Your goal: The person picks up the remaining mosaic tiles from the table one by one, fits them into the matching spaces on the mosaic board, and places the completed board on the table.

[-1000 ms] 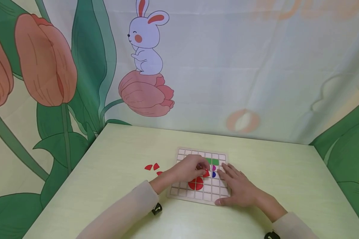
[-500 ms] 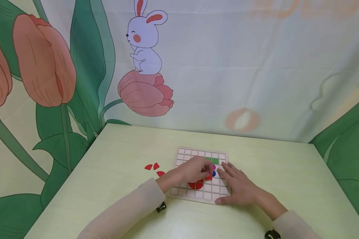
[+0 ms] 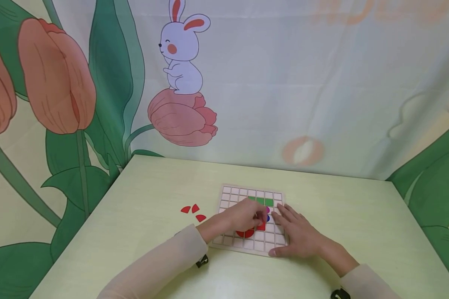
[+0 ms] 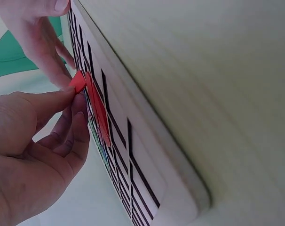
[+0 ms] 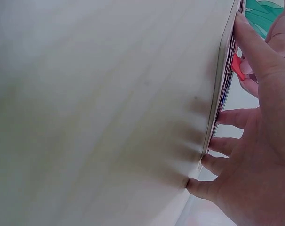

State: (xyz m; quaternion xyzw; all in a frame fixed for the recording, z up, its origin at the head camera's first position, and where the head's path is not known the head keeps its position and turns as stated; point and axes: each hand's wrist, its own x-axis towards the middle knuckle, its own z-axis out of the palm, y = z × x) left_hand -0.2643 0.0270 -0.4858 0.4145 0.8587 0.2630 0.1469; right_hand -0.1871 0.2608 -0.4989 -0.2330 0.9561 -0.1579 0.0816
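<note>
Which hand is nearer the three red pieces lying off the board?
Left. Left hand: over the board, to the right of those red pieces. Right hand: at the board's right edge, farther from them.

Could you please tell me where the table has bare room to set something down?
The pale yellow table is bare right of the right hand, behind the square wooden grid board up to the printed curtain, and left of the three loose red wedge-shaped pieces. It is crowded mid-board, where the left hand pinches a flat red piece.
</note>
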